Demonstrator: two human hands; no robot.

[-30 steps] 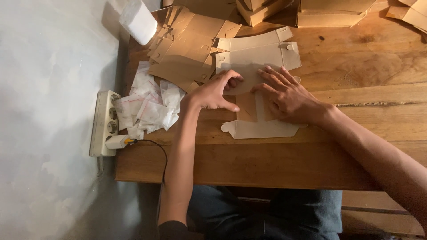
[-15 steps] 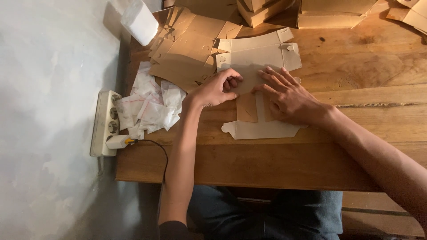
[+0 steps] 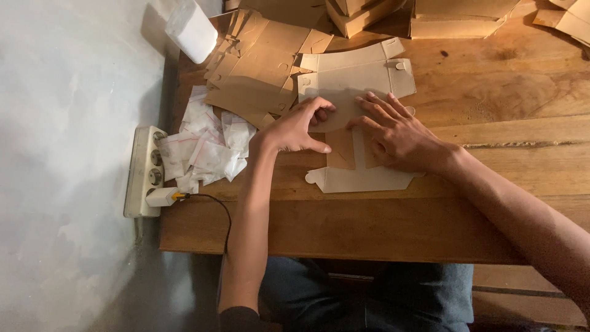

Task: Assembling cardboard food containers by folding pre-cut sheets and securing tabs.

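A flat brown cardboard box blank (image 3: 353, 83) lies on the wooden table (image 3: 491, 141), partly folded. My left hand (image 3: 298, 126) grips the blank's left side, fingers curled over a fold, thumb below. My right hand (image 3: 396, 132) lies flat on the blank's middle, fingers spread and pressing it down. The blank's lower flap (image 3: 359, 179) sticks out toward me below both hands.
A pile of flat cardboard blanks (image 3: 258, 67) lies left of the hands. Small white plastic sachets (image 3: 206, 147) are heaped at the table's left edge. A white power strip (image 3: 144, 172) with a plugged cable sits on the wall side. Folded cardboard boxes (image 3: 461, 18) stand at the back. A white roll (image 3: 190, 27) stands at the far left.
Both hands stay on the blank. My left hand's fingers have curled a little tighter over the fold; the blank has barely shifted.
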